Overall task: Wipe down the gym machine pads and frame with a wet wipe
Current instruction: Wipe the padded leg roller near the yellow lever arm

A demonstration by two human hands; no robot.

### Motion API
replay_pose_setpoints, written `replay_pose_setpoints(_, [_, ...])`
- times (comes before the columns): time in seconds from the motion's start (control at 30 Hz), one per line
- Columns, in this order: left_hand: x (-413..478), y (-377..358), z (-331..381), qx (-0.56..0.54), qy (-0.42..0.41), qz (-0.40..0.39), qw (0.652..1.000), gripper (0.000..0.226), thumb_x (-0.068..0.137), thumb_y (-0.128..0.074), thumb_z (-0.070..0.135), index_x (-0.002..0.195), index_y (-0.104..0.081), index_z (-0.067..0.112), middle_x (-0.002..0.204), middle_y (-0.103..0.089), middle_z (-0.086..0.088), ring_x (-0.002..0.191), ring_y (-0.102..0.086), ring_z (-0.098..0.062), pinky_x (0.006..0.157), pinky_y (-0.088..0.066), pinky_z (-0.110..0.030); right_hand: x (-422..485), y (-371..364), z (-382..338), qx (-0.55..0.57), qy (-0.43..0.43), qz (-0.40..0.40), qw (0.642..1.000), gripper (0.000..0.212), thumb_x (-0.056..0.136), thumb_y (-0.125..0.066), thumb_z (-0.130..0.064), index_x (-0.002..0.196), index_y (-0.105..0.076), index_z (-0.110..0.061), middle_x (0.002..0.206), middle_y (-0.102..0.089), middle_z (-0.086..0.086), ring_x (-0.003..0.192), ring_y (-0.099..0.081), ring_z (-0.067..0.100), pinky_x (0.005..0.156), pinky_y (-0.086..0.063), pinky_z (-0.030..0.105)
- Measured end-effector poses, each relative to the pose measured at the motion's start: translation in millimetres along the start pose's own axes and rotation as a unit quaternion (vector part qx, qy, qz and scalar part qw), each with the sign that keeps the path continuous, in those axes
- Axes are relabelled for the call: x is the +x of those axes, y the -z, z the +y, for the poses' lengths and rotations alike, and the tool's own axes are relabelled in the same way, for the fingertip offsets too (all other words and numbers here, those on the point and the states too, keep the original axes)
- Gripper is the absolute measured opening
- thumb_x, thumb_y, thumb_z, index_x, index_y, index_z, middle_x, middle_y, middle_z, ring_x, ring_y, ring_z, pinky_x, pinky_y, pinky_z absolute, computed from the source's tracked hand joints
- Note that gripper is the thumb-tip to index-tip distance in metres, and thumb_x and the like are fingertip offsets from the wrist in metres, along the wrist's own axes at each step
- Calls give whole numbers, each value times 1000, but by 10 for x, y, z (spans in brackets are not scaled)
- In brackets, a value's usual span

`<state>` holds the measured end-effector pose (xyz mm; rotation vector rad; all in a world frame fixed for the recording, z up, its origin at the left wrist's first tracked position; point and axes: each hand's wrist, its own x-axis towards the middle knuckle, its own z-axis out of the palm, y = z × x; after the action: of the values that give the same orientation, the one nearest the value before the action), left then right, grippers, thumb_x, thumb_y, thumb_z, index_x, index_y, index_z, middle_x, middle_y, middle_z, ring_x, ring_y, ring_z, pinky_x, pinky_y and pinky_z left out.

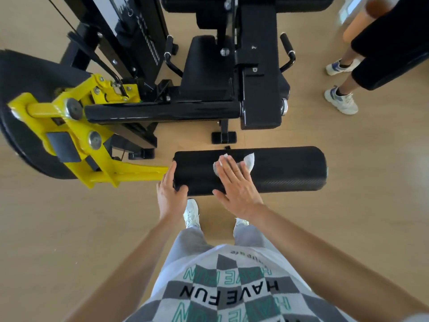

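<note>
The left hand [171, 194] clasps the roller pad [290, 170] by its left end, seemingly to stop it turning, while the flat, straight-fingered right hand [236, 190] presses the wet wipe [249, 161] onto its top.

The floor [69, 228] is pale, wood-look boarding that shows on all sides of the view. The black gym machine [209, 108] stands on it on small black feet, one foot [224, 137] near the middle and another [142, 155] to its left. The wearer's white shoes [191, 212] stand on the floor nearest the camera, and another person's pale sneakers [341, 102] stand at the right, apart from the machine.
</note>
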<state>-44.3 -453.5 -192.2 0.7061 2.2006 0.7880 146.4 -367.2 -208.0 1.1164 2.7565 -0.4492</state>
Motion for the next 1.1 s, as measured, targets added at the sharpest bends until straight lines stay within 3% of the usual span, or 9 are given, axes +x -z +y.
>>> replay_pose_setpoints(0.07, [-5, 37, -58, -43, 15, -11, 999, 82, 75, -49, 11, 150, -43, 41, 130, -64, 8, 115, -59, -25, 95, -55, -52, 139, -14, -210, -7, 48, -10, 999, 76, 104, -33, -53, 163, -8, -11, 171, -2, 9, 158, 9, 24, 127, -7, 52])
replay_pose_setpoints(0.17, [-30, 100, -59, -97, 32, -21, 995, 79, 78, -49, -5, 147, -50, 33, 121, -68, 8, 113, -66, -19, 96, -57, -50, 316, -41, -473, -23, 102, -20, 994, 75, 104, -37, -52, 162, -11, -12, 171, -4, 10, 158, 8, 26, 128, -4, 50])
replay_pose_setpoints(0.3, [-67, 164, -33, -183, 57, -28, 981, 72, 84, -48, -20, 146, -55, 17, 132, -68, 1, 117, -67, -8, 103, -55, -38, 450, -55, -696, -50, 129, -30, 990, 78, 103, -36, -52, 163, -9, -10, 171, -1, 10, 157, 10, 27, 127, -1, 49])
replay_pose_setpoints(0.43, [-158, 167, 31, -206, 66, -19, 976, 70, 85, -45, -20, 142, -58, 17, 120, -70, 16, 108, -67, 7, 93, -55, -20, 491, -46, -681, -62, 154, -30, 986, 73, 104, -35, -51, 163, -11, -14, 172, -1, 6, 158, 9, 25, 127, -4, 48])
replay_pose_setpoints(0.5, [-182, 148, 35, -192, 70, -1, 979, 69, 86, -46, -18, 143, -57, 20, 115, -68, 21, 102, -65, 13, 90, -56, -21, 463, -30, -594, -60, 158, -23, 985, 69, 105, -34, -49, 163, -11, -19, 172, -4, 4, 158, 5, 24, 128, -3, 48])
replay_pose_setpoints(0.57, [-186, 112, 52, -176, 79, 18, 981, 67, 87, -46, -13, 142, -57, 23, 112, -68, 19, 97, -64, 15, 87, -56, -23, 379, -7, -455, -47, 126, -15, 991, 69, 105, -33, -49, 163, -8, -20, 172, -5, 3, 158, 4, 25, 128, -3, 48])
replay_pose_setpoints(0.63, [-200, 69, 84, -153, 78, 39, 984, 61, 88, -48, -6, 137, -60, 29, 108, -70, 14, 95, -65, 7, 84, -55, -24, 248, 4, -273, -42, 81, -7, 996, 69, 106, -29, -50, 163, -5, -19, 172, -3, 4, 158, 6, 25, 128, -4, 49])
replay_pose_setpoints(0.83, [-72, -11, 167, -73, 62, 71, 993, 40, 85, -60, 18, 122, -57, 32, 121, -61, 8, 114, -58, -19, 94, -51, -39, -213, 56, 412, 6, -92, 24, 995, 66, 107, -25, -48, 163, -8, -16, 171, -5, 4, 158, 4, 23, 128, -8, 50])
replay_pose_setpoints(1.1, [231, -121, 384, 109, 26, 71, 991, 83, 82, -79, 45, 151, -43, 17, 149, -47, -11, 133, -38, -35, 110, -35, -48, -545, 77, 1093, 70, -297, 69, 950, 71, 105, -23, -54, 163, -6, -17, 171, -5, 4, 158, 5, 24, 127, 1, 47])
